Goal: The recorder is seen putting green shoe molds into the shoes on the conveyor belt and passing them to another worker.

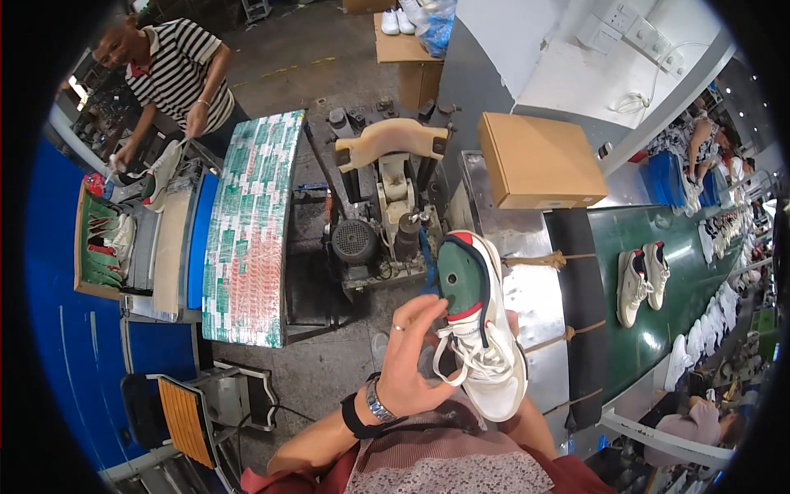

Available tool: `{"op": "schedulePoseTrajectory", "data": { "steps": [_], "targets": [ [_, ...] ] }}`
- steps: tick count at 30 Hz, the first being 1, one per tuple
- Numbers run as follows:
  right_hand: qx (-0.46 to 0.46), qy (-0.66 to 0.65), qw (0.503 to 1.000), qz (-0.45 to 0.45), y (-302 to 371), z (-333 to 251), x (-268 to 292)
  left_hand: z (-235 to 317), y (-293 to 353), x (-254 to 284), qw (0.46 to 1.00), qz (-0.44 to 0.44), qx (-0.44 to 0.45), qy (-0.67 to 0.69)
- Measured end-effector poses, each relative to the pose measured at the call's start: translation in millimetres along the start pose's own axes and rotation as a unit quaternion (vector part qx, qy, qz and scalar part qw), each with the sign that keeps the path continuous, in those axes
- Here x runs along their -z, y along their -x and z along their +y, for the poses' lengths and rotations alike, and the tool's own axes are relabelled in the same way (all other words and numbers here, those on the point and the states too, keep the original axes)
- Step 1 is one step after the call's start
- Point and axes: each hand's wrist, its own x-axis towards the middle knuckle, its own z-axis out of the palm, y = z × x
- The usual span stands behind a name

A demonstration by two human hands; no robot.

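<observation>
A white sneaker [494,362] with red and navy trim stands heel-away in front of me, its green insole showing and its white laces hanging loose at the left. My right hand [515,323] grips it from behind on the right side; most of its fingers are hidden by the shoe. Beside the tongue and laces, my left hand [409,362] is curved, with thumb and fingers apart. A loop of lace lies between them; whether the hand touches it I cannot tell.
A green conveyor [607,263] at the right carries a pair of white sneakers [642,281]. A cardboard box [541,160] sits on the metal edge. Ahead stands a pressing machine [395,189]; left of it is a tape-covered panel [251,230]. A co-worker [185,74] handles a shoe at far left.
</observation>
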Motion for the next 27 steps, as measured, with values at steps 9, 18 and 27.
{"op": "schedulePoseTrajectory", "data": {
  "steps": [9,18,27],
  "targets": [
    [-0.042,-0.15,0.987,-0.023,-25.0,11.5,-14.2,0.5,-17.2,35.2,0.998,0.022,-0.035,-0.037],
    [0.252,0.345,0.904,-0.014,-93.6,-7.4,-35.6,-93.0,-32.9,57.9,0.986,0.013,0.163,0.011],
    [0.396,0.614,0.682,0.04,-116.4,-15.3,-80.0,-158.5,-60.0,19.1,0.983,0.068,0.172,-0.019]
  ]
}}
